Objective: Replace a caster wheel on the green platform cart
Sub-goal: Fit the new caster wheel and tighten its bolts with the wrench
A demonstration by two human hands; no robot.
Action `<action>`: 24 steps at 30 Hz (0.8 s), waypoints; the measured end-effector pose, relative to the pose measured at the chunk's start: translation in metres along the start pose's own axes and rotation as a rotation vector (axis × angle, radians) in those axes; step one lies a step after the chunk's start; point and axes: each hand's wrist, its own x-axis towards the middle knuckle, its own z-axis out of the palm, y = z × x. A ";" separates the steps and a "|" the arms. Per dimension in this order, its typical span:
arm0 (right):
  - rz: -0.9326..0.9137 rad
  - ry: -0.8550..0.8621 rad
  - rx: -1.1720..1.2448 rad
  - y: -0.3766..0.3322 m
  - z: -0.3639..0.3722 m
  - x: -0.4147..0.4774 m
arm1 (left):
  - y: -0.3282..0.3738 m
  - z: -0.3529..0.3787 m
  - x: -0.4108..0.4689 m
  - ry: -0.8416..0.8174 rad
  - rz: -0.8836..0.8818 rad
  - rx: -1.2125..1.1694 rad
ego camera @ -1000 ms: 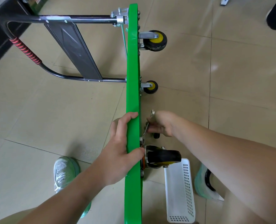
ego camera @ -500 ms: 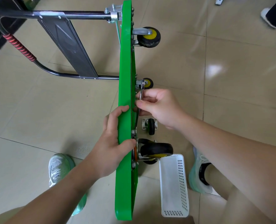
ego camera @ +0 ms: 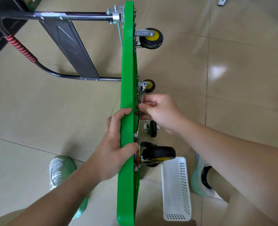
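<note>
From here I see the left hand [ego camera: 113,150] with fingers [ego camera: 118,115] curled over the top edge of the cart [ego camera: 126,70], which stands on its side on the floor. The thumb presses the underside just above the near caster [ego camera: 158,153]. The right hand [ego camera: 161,111], forearm reaching in from the right, pinches the wrench [ego camera: 139,122] mid-shaft. The wrench's lower end sits on a bolt beside that caster, and a loose caster [ego camera: 153,129] lies on the floor under the wrist.

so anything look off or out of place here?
One caster lies loose on the floor beside the cart, unmounted. The cart itself stands on edge, steadied by the left hand, while the right hand holds a wrench. Nothing spilled or visibly damaged.
</note>
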 end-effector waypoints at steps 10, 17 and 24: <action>0.132 -0.003 -0.022 0.006 0.005 0.014 | 0.001 -0.001 0.000 0.001 -0.003 0.030; 0.419 0.080 0.071 0.027 0.004 0.034 | 0.002 -0.002 0.002 -0.014 0.001 0.055; 0.800 0.059 0.213 0.055 0.007 0.036 | 0.004 -0.003 0.002 -0.026 -0.018 0.034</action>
